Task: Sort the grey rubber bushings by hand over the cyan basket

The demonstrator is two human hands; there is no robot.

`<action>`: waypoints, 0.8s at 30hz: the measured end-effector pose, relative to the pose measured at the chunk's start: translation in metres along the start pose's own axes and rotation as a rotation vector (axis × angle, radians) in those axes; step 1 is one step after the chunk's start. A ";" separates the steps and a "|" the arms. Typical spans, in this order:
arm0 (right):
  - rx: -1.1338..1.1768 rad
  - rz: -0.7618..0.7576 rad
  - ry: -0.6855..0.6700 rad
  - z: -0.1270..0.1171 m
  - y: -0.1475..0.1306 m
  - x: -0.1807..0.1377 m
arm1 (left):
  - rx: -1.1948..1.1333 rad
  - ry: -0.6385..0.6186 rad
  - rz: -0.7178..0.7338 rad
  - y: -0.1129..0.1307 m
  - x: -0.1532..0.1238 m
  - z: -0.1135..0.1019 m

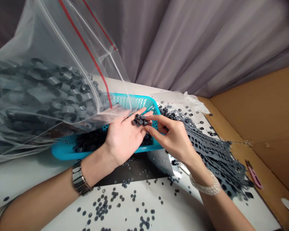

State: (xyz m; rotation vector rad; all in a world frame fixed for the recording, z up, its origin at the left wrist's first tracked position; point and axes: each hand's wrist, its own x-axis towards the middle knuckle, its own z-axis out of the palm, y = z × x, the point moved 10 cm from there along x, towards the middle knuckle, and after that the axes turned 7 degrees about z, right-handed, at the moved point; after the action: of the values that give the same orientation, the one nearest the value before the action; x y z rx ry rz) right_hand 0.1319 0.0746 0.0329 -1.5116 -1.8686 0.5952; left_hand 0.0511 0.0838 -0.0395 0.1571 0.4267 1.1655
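Observation:
My left hand (127, 136) is palm up above the blue basket, its fingers stretched out. Several small dark grey rubber caps (141, 120) lie in a cluster on its fingers. From the right, my right hand (170, 133) reaches in with thumb and forefinger closed at the edge of the cluster, on one of the caps. Below both hands is the blue plastic basket (62, 155), with many dark pieces in it. A clear zip bag (50, 41) full of grey ring-like pieces stands to the left, partly over the basket and close to my left hand.
Perforated dark rubber strips (214, 150) are heaped on the right of the white table (120, 197). Small dark discs (103, 205) are scattered in front. A pink-handled cutter (254, 175) lies by the cardboard wall (262, 109). A grey curtain (183, 41) hangs behind.

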 end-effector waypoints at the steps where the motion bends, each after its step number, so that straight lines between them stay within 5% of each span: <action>1: 0.001 0.012 -0.010 0.002 0.002 0.001 | 0.000 0.002 0.000 0.000 0.000 0.000; 6: 0.293 0.165 -0.046 0.003 0.021 0.005 | -0.036 0.012 0.011 -0.001 -0.001 0.000; 11: 1.113 0.525 -0.271 0.031 0.043 0.001 | -0.038 0.030 -0.009 -0.003 0.001 0.000; 14: 1.413 0.672 -0.317 0.041 0.047 -0.003 | -0.021 0.036 -0.010 -0.003 0.002 0.000; 24: 1.651 0.757 -0.291 0.048 0.045 -0.008 | -0.024 0.039 -0.002 -0.002 0.000 0.002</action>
State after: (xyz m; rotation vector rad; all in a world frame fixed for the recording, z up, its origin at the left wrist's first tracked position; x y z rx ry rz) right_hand 0.1277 0.0800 -0.0330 -0.7960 -0.3030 2.0471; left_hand 0.0536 0.0835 -0.0381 0.1135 0.4470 1.1724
